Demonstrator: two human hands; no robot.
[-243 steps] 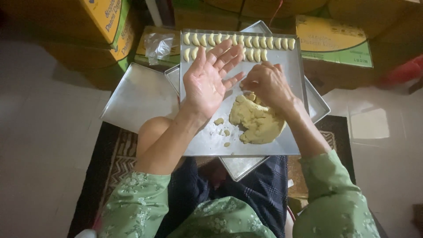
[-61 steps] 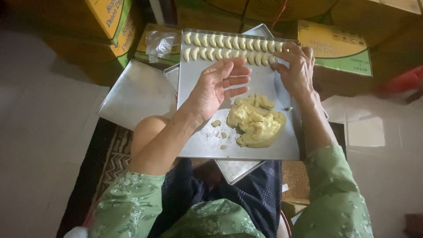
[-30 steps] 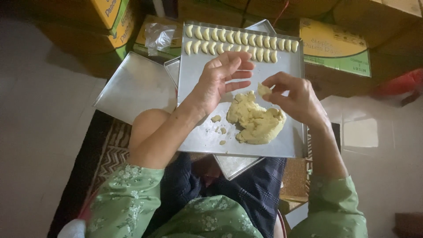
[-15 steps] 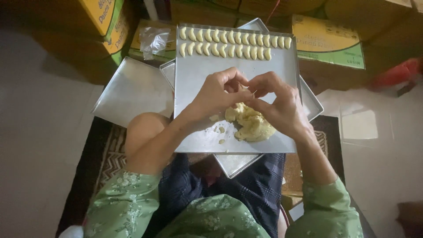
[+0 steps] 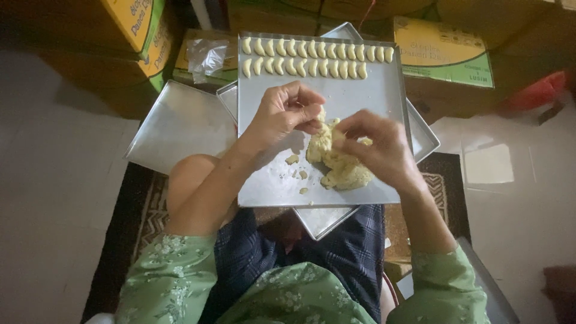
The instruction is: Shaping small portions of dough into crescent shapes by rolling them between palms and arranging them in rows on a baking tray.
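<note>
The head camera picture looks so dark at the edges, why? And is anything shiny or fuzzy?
Head view: light falls mostly in the middle, so the metal tray looks bright while the cardboard boxes stay dim; a pale glare patch sits on the floor tiles; the left hand throws a soft shadow; the right hand looks slightly soft.

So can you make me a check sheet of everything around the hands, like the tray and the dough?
Surface: square metal tray on the lap, stacked on two more trays.
Job's things: lump of yellow dough in the tray's middle; two rows of small shaped pieces along the far edge.
Clutter: dough crumbs beside the lump; a clear plastic bag beyond the trays.
Grips: left hand pinches a bit of dough above the lump; right hand rests curled on the lump.
Cables: nothing seen.
Surroundings: cardboard boxes behind, patterned rug underneath, pale floor tiles.
</note>
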